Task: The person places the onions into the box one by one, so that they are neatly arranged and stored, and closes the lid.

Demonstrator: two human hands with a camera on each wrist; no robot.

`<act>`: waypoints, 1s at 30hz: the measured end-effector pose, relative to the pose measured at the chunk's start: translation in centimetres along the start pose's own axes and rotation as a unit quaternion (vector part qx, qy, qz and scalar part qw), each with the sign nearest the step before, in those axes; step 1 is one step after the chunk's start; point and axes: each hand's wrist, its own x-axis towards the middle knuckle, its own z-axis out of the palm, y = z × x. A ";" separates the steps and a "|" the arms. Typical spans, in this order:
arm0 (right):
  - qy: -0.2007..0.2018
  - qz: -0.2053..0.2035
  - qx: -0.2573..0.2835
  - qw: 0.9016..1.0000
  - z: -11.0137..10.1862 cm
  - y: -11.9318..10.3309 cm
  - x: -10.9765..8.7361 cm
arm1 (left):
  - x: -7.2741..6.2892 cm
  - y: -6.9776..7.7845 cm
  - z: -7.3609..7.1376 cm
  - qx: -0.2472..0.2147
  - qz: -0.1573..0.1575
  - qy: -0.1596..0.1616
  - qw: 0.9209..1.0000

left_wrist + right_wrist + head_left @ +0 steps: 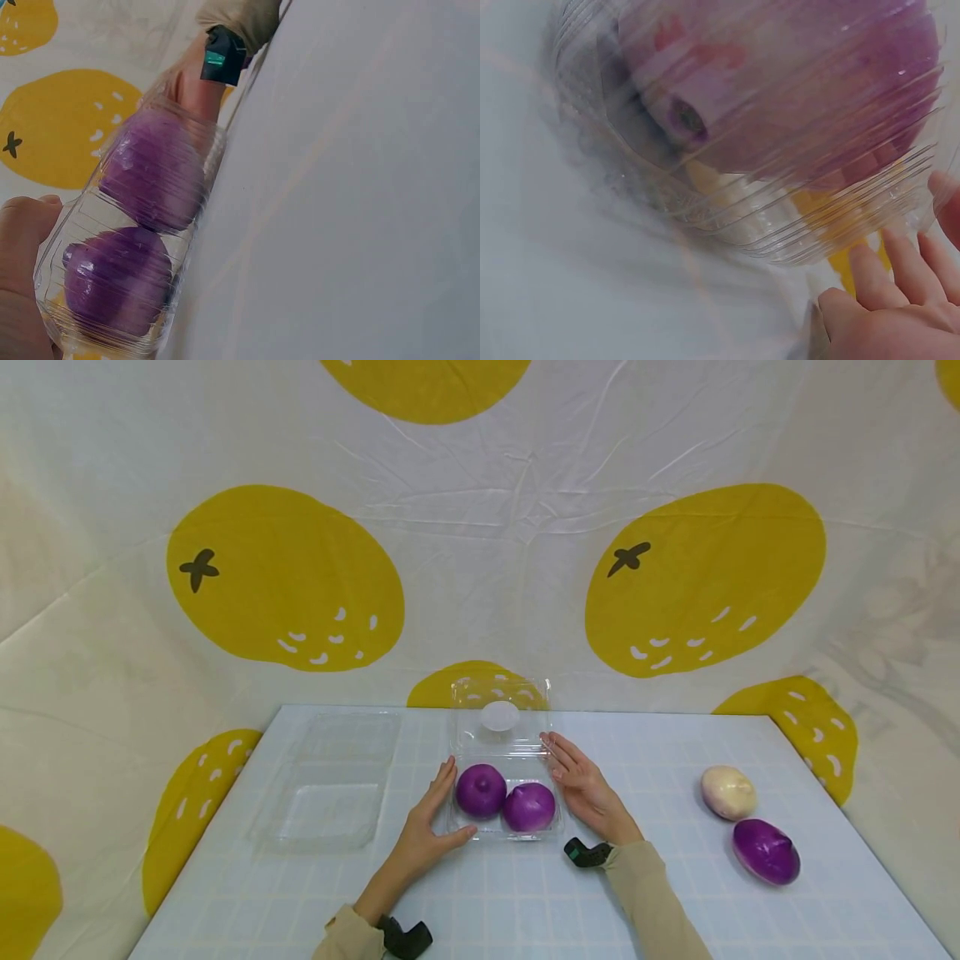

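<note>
A clear plastic clamshell box [504, 837] stands with its lid [480, 739] raised at the back. Two glossy purple onions [481, 792] lie side by side in its base, and their ribbed plastic wall shows in both wrist views. My left hand [423, 827] is at the box's left side, fingers straight along the wall and thumb [34, 221] spread toward the front corner. On the other side, my right hand [585, 787] has its extended fingers [911, 274] at the right edge, close to where lid and base meet.
Another clear clamshell box [330, 810] lies opened out on the left of the table [480, 902]. Toward the right are a whitish onion [728, 792] and a purple onion [766, 852]. A cloth with yellow fruit prints [285, 577] hangs behind the table.
</note>
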 end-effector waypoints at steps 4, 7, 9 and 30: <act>-0.008 -0.011 -0.016 1.000 0.1 0.0 0.0 | 0.1 1.2 -0.2 -0.007 -0.002 -0.003 1.000; -0.017 -0.024 -0.029 0.999 -0.1 0.1 0.1 | 0.1 1.2 -0.2 -0.006 0.003 -0.002 1.000; -0.024 -0.033 -0.042 0.998 -0.3 0.2 0.2 | 0.1 1.2 -0.2 -0.004 0.005 -0.002 1.000; -0.006 -0.093 -0.204 0.975 0.2 -0.2 0.2 | -0.3 -3.5 0.5 0.010 0.013 -0.006 1.000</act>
